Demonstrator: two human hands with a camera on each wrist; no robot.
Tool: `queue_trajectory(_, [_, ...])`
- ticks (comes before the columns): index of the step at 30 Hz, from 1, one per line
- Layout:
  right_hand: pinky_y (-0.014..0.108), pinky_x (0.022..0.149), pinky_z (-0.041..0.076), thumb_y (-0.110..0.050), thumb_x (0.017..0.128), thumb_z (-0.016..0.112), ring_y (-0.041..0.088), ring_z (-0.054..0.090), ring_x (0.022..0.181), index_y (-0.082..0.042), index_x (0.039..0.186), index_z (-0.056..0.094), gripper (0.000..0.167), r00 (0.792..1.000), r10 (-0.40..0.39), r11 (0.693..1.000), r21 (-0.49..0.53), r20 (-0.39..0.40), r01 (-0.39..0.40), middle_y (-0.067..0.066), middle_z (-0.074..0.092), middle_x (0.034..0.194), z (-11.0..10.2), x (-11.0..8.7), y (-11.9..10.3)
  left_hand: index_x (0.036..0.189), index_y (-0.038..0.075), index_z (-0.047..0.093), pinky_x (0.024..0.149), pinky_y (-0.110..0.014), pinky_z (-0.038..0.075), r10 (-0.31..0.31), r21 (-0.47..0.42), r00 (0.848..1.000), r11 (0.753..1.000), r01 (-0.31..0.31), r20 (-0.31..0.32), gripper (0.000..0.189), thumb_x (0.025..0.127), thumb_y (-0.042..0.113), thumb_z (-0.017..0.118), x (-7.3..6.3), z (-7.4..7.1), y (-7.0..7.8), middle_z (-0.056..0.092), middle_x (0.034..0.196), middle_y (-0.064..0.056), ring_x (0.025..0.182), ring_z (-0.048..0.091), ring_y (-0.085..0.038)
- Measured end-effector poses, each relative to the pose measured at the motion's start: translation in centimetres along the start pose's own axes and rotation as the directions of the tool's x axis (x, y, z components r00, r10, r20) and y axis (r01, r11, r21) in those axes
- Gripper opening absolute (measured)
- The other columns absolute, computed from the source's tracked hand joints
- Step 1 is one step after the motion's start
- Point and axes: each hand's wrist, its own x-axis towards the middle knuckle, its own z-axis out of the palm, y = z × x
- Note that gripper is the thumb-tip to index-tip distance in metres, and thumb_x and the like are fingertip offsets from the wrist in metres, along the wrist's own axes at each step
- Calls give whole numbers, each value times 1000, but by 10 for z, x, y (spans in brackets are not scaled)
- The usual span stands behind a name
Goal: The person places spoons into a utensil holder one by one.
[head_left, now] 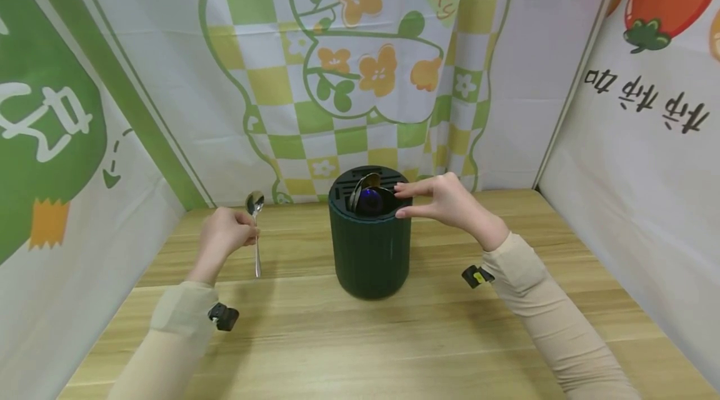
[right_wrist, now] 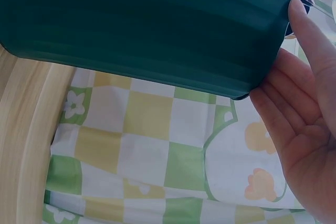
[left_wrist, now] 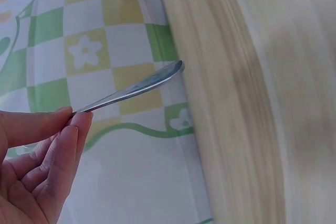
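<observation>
My left hand (head_left: pixel 226 231) pinches a metal teaspoon (head_left: pixel 257 256) partway along its handle, bowl upward and handle end pointing down at the table. In the left wrist view, thumb and fingertips meet on the thin handle (left_wrist: pixel 131 90). A dark green utensil holder (head_left: pixel 371 256) with a slotted top stands upright in the middle. From its opening rise shiny spoon bowls, one a round dark piece (head_left: pixel 370 201) with a blue-purple sheen. My right hand (head_left: pixel 450 203) rests extended fingers and thumb against the holder's right rim; in the right wrist view the thumb (right_wrist: pixel 304 30) lies along the rim.
The holder stands on a wood-grain table (head_left: pixel 349 350). A checked, flower-printed curtain (head_left: pixel 360 94) hangs just behind the back edge. Printed cloth walls close off the left and right sides. Black wrist cameras (head_left: pixel 224 317) sit below both hands.
</observation>
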Motion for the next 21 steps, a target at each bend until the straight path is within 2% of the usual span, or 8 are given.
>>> queue_trajectory(4, [25,67,42,-43,79,73,7,69,90,-20,115,71,43,1000,0,1000,-6,-2,0,-4,68,116,0,0,-1,84,3,74,63,-31,54,29,2,999,1000,-29,-16,15,85,17,67,-3,0,7,72,72,-6,63,69,-16])
queue_trajectory(10, [26,59,42,-43,79,72,8,68,95,-20,115,71,43,1000,1,1000,-2,-1,-1,-4,68,116,0,0,-1,82,5,74,60,-27,51,56,10,998,998,-55,-39,14,84,17,68,-6,0,18,72,71,-3,61,68,-14])
queue_trajectory(12, [29,71,45,-43,78,72,7,69,93,-20,115,71,43,1000,2,1000,-2,-1,-2,-5,68,116,0,0,-1,81,6,73,59,-27,50,64,16,997,998,-63,-46,13,84,18,69,-7,0,22,72,70,-2,60,67,-14])
queue_trajectory(14, [32,74,45,-43,78,73,7,69,90,-21,115,71,43,1000,3,1000,0,-2,-3,-5,68,116,0,0,-2,80,6,73,59,-27,48,71,18,996,997,-70,-51,13,83,18,69,-7,0,25,71,69,-2,61,67,-15])
queue_trajectory(17, [31,74,44,-43,78,73,6,70,87,-20,115,70,43,1000,1,1000,-1,-1,-1,-4,68,116,-1,0,-2,79,6,73,58,-27,47,74,18,996,997,-73,-57,13,83,18,69,-8,0,29,71,69,-2,60,66,-15])
queue_trajectory(19, [28,66,42,-42,79,73,6,70,87,-20,115,70,43,1000,4,1000,-1,3,-4,-4,68,117,-1,0,-2,81,6,72,58,-27,48,71,4,996,997,-71,-53,13,83,18,69,-9,1,32,72,70,-3,59,66,-13])
queue_trajectory(21, [28,68,41,-42,79,73,7,69,89,-20,115,70,43,1000,4,1000,-3,5,-4,-4,68,117,-1,0,-2,83,5,72,58,-27,49,71,-5,996,997,-72,-52,14,84,18,69,-9,1,35,72,72,-5,58,65,-11])
